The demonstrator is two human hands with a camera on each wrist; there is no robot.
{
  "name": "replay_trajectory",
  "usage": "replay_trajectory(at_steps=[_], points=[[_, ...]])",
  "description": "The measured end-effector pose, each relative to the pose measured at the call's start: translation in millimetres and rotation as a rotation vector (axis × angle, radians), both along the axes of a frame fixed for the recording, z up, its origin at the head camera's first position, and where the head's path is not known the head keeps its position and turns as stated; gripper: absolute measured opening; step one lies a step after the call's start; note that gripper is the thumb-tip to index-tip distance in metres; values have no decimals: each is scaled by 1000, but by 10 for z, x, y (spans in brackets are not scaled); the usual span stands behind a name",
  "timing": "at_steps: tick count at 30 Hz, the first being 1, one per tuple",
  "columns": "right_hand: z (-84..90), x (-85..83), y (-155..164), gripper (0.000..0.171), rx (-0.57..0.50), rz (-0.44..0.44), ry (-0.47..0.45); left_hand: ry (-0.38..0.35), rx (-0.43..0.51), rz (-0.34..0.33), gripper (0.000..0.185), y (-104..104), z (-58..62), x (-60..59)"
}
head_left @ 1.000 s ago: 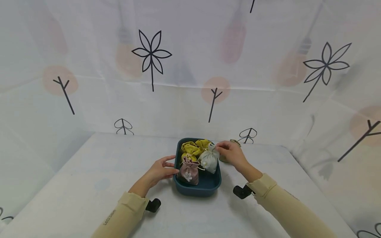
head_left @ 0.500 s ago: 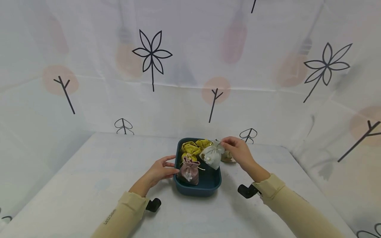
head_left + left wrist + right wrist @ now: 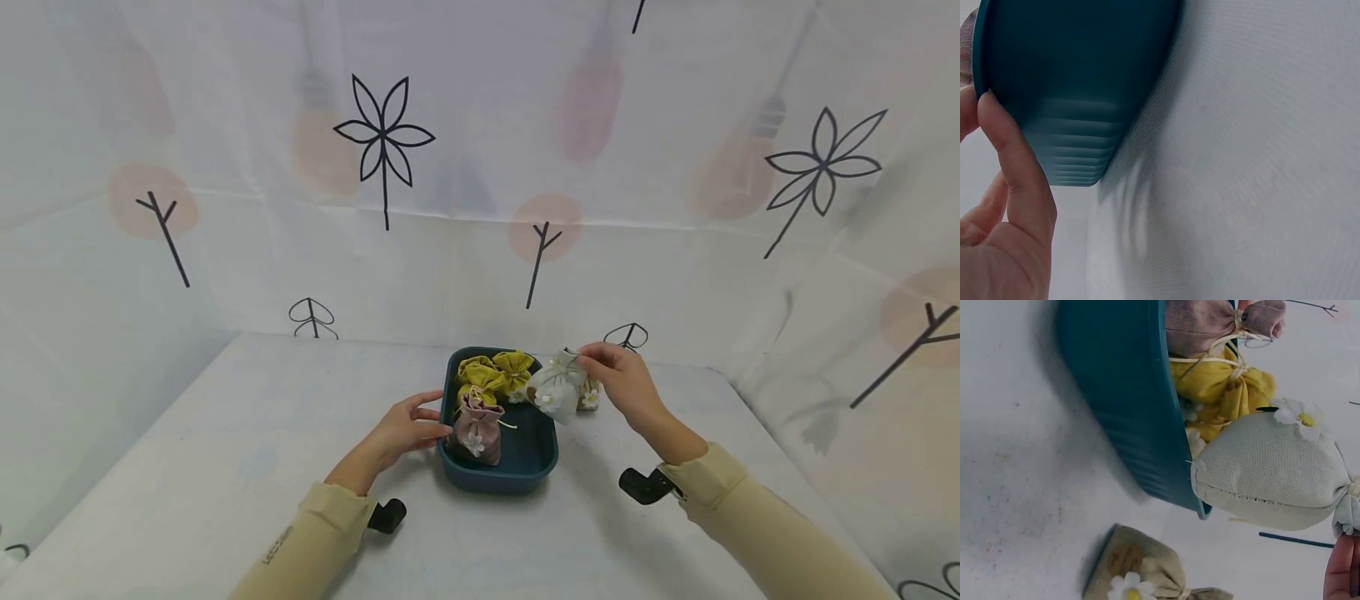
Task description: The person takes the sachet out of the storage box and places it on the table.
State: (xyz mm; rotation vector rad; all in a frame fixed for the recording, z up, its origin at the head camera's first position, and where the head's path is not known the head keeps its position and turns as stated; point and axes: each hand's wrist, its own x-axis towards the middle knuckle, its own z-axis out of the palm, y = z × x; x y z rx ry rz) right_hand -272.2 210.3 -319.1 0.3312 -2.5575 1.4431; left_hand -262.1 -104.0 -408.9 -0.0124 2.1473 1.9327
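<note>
Left hand [image 3: 401,432] rests against left wall of teal tray [image 3: 517,477], fingers mostly straight, thumb on rim, not gripping anything. Pink pouch [image 3: 475,431] stands upright in tray's near left corner, two yellow pouches [image 3: 495,377] bunched at far end. Right hand [image 3: 626,385] pinches tied neck of pale grey pouch [image 3: 556,390], which hangs tilted in air over tray's right rim. Tan pouch [image 3: 589,395] lies on white table [image 3: 225,467] just right of tray, partly hidden behind grey one.

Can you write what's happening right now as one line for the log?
right hand: pinches pale sachet by its neck, lifted over tray's right rim | left hand: touches teal tray | beside tray: tan sachet
</note>
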Motion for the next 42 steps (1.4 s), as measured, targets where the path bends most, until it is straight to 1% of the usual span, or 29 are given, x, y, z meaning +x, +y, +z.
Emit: replay_trajectory(at_steps=[9,19,25,33,42], points=[[-46,46,180,27,1,-46,32,-4,-3,5,68,-1,25,21],[-85,93,360,26,5,-89,66,4,18,-2,68,-12,14,23],[-137,79,466,29,50,-120,69,24,30,-17,69,-17,8,31],[-212,48,590,23,73,-155,130,22,26,-24,69,-20,-7,13],[-294,-25,728,25,99,-178,94,23,22,-27,69,-23,-19,1]])
